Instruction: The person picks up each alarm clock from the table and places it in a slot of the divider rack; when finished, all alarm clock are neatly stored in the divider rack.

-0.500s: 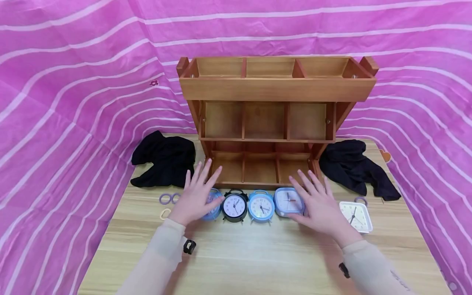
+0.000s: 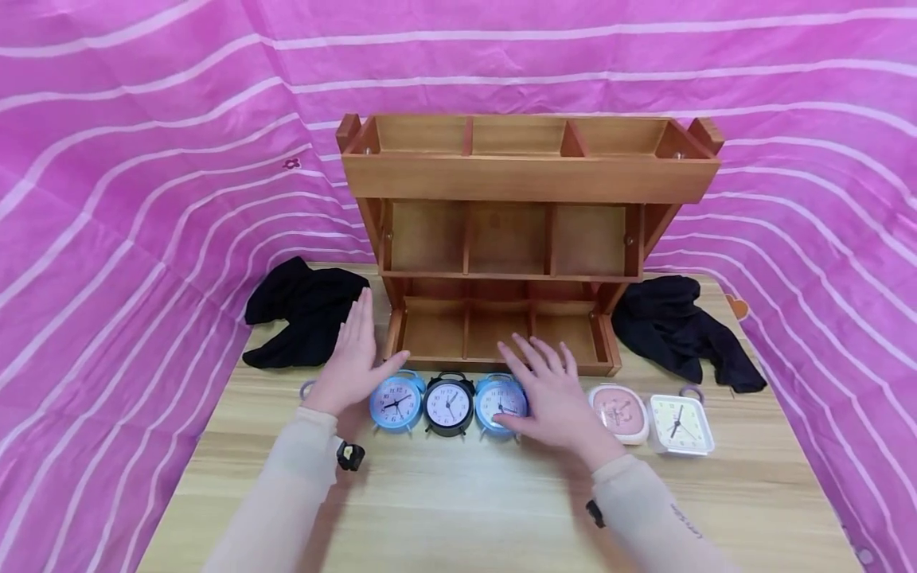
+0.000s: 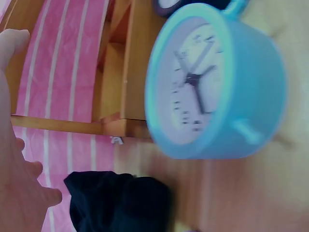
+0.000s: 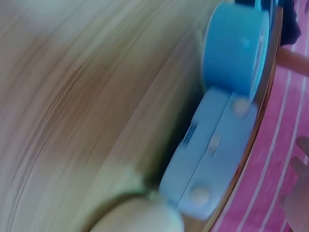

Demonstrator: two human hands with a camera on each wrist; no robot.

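Note:
Across the wooden table stands a row of clocks. From the left come a blue round alarm clock [image 2: 396,404], a black twin of it [image 2: 448,405] and a second blue round alarm clock [image 2: 496,398]. My left hand [image 2: 353,362] is raised just left of the first blue clock, fingers straight and thumb spread. Over the second blue clock and the spot to its right hovers my right hand [image 2: 553,404], fingers spread, gripping nothing. It hides the light-blue square clock [image 4: 207,154], which shows in the right wrist view. Farther right are a pink clock [image 2: 619,412] and a white square clock [image 2: 680,426].
Behind the clocks rises a tiered wooden organizer [image 2: 530,179] with divided compartments. Black cloth [image 2: 315,314] lies at its left, another black cloth [image 2: 684,330] at its right. A purple ring [image 2: 692,392] is behind the white clock. Pink striped fabric [image 2: 458,60] surrounds the table.
My left hand has drawn left and turned edge-on, uncovering the first blue clock. My right hand has moved left over the second blue clock, uncovering the pink clock.

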